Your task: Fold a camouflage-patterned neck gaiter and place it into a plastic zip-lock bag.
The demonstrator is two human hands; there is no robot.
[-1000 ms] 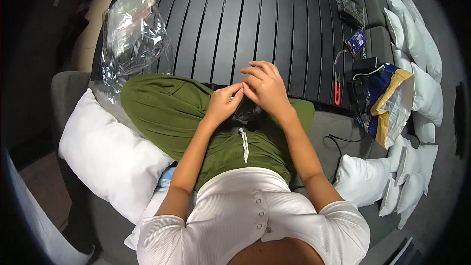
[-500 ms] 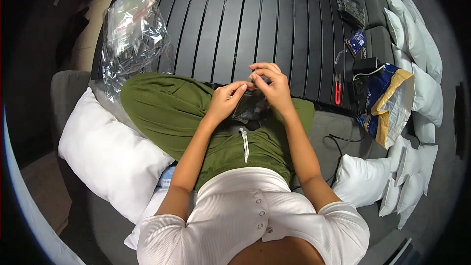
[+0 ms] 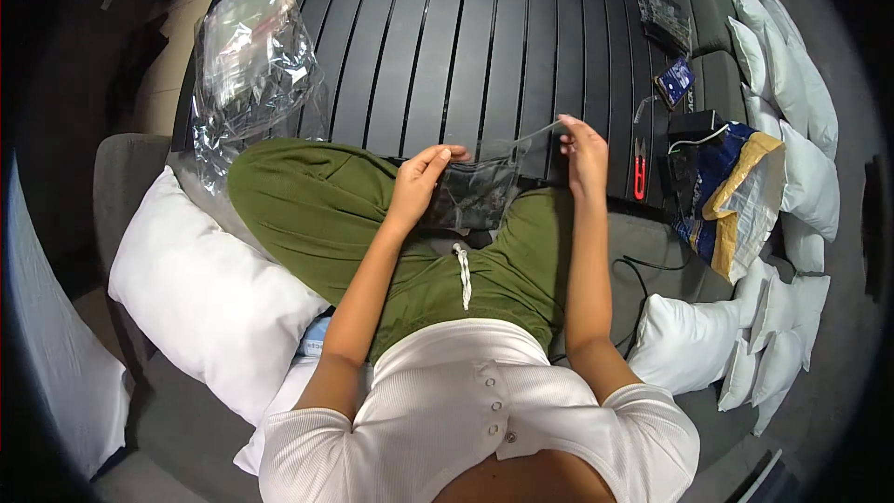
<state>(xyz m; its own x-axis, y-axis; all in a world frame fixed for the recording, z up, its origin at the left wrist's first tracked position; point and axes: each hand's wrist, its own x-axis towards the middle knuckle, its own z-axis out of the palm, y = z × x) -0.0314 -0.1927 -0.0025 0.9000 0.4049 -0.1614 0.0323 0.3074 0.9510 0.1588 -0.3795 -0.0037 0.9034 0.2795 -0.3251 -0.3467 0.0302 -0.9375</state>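
Observation:
A clear plastic bag (image 3: 475, 197), with something dark showing through or behind it, hangs over my lap at the table's near edge. My left hand (image 3: 419, 184) pinches its upper left corner between thumb and fingers. From the bag's top edge a thin clear strip (image 3: 538, 133) stretches up to the right. Its far end is pinched in the fingertips of my right hand (image 3: 587, 158), which is held apart from the bag. Whether the strip is still joined to the bag, I cannot tell.
A pile of clear plastic bags (image 3: 247, 51) lies on the left of the black slatted table (image 3: 410, 47). Red-handled scissors (image 3: 640, 175), a blue packet (image 3: 675, 82) and dark plastic packets (image 3: 664, 20) lie right. Beyond are a blue-yellow sack (image 3: 722, 210) and several white pillows (image 3: 684, 340).
My right hand has moved away to the right, drawing the clear strip out from the bag's top. My left hand stays near its place, and more of the bag shows.

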